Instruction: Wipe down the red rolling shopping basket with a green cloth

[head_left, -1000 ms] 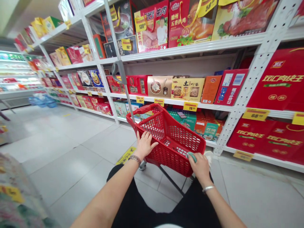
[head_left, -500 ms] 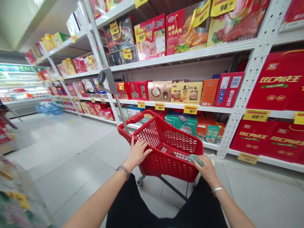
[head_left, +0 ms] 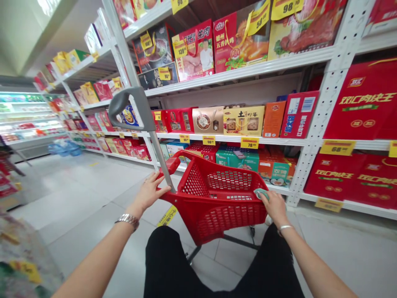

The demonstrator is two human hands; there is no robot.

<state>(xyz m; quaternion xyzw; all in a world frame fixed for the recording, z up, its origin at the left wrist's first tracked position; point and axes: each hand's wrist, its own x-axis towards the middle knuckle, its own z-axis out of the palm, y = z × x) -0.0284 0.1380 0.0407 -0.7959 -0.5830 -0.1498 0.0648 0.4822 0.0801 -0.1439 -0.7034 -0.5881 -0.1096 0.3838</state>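
Observation:
A red plastic shopping trolley basket (head_left: 217,203) rolls in front of me on small castors, with a grey-topped handle pole (head_left: 133,107) rising from its near left corner. My left hand (head_left: 150,192) curls over the basket's left rim, next to the pole. My right hand (head_left: 274,209) rests on the right rim and holds a small teal cloth-like item (head_left: 262,193) against it. A bit of something white (head_left: 268,219) shows below that hand. The basket's inside looks bare of goods, though its far corner is partly out of sight.
White metal shelving (head_left: 235,138) runs along the right, stacked with red and yellow gift boxes and yellow price tags. A pale tiled floor (head_left: 93,194) extends left to a lit refrigerated case (head_left: 25,116). A blurred display (head_left: 21,256) stands at lower left.
The trolley has swung left and its handle pole now tilts nearer me. My left hand has slid back along the rim towards the pole. The shelves have shifted slightly in view.

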